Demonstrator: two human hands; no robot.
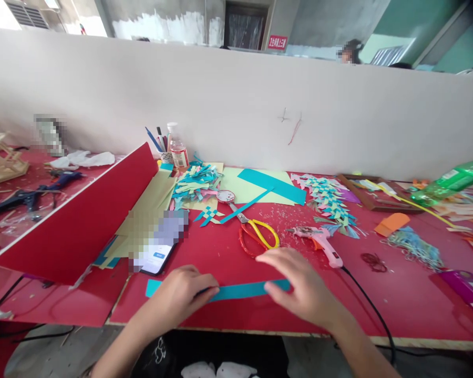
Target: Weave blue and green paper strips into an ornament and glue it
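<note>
A long blue paper strip (242,291) lies crosswise near the table's front edge. My left hand (185,289) is closed on its left part, fingers curled and thumb along the strip; the left end sticks out past the hand. Over the right end is my right hand (299,283), thumb and fingers spread apart. Its thumb overlaps the strip, though I cannot tell whether it presses on it. Just beyond the hands lie scissors (270,233) with yellow and red handles and a pink glue gun (319,242). A phone (157,260) with a lit screen rests beyond my left hand.
A red board (86,215) stands on edge at the left. Farther back are a heap of woven paper pieces (197,184), pale green sheets (236,184), a braided paper piece (327,202), a plastic bottle (178,149) and a tray (378,197). A green bottle (453,178) leans at the right.
</note>
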